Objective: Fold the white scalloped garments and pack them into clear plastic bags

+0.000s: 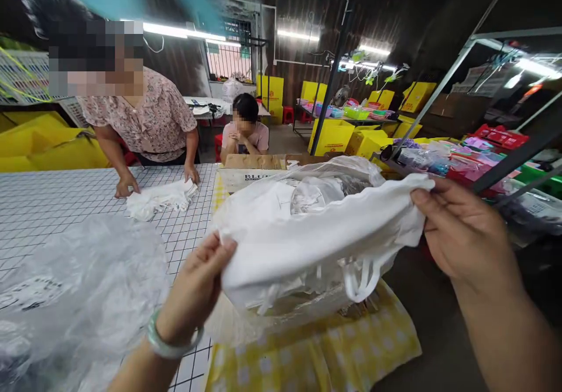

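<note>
Workshop benches, yellow bins (pixel 331 137) and strip lights fill the background, and the near surface is a grid-printed table (pixel 52 205) with a yellow checked cloth (pixel 333 351) hanging over its right end.

Held up in the air above that cloth is a white garment (pixel 307 234), stretched between both hands. The left hand (pixel 197 286) pinches its lower left edge between thumb and fingers, closed tight on the fabric; the right hand (pixel 461 234) pinches the upper right corner in the same narrow way. Thin white straps (pixel 357 278) dangle loose from the underside.

Just behind the garment sits an opened clear plastic bag (pixel 333 172) with more white pieces inside, resting in a cardboard box (pixel 252 172). A crumpled clear plastic sheet (pixel 83 292) lies on the table at lower left.

Across the table another person (pixel 144 117) presses both hands by a white folded piece (pixel 160 199); a second person (pixel 244 126) sits further back.

Risks, as I judge them: both grips are only fingertip pinches at the edges, so a tug could pull one corner free and drop the fabric toward the floor beside the table. The hanging straps could snag on the bag's mouth or tangle. The slick plastic sheet could slide off if brushed.
</note>
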`<state>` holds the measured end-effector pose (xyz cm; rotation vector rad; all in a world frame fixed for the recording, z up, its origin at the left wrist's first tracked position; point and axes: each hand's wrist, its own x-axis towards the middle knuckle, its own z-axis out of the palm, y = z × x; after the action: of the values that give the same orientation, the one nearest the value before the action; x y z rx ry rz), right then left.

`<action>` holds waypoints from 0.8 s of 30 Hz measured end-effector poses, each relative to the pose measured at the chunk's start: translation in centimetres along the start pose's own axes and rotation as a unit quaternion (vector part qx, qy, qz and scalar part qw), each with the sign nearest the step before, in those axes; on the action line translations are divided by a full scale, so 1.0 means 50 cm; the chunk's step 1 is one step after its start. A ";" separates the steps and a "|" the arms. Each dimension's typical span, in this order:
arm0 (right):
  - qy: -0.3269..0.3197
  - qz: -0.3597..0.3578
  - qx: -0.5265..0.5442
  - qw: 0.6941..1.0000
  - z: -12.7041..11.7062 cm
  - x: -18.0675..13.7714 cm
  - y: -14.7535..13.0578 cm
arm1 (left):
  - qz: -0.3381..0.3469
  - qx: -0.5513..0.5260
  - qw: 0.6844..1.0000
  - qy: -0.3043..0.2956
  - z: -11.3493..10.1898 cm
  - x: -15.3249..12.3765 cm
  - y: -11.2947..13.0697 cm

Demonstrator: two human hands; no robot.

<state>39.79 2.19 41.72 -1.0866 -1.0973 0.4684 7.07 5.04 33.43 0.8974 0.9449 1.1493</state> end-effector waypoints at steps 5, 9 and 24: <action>-0.109 -0.129 -0.173 0.970 0.076 0.200 -0.010 | -0.083 -0.033 0.990 -0.105 0.095 -0.094 -0.083; -0.308 -0.269 -0.317 0.855 0.224 0.287 0.077 | -0.073 0.013 0.997 -0.007 0.114 -0.073 -0.124; -0.531 -0.390 -0.431 0.616 0.497 0.236 0.310 | -0.067 -0.130 0.964 0.221 0.079 -0.054 -0.222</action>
<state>25.83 29.62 34.84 -0.9044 -2.9156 -0.2875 13.95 0.07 24.85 0.3598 1.1604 1.3467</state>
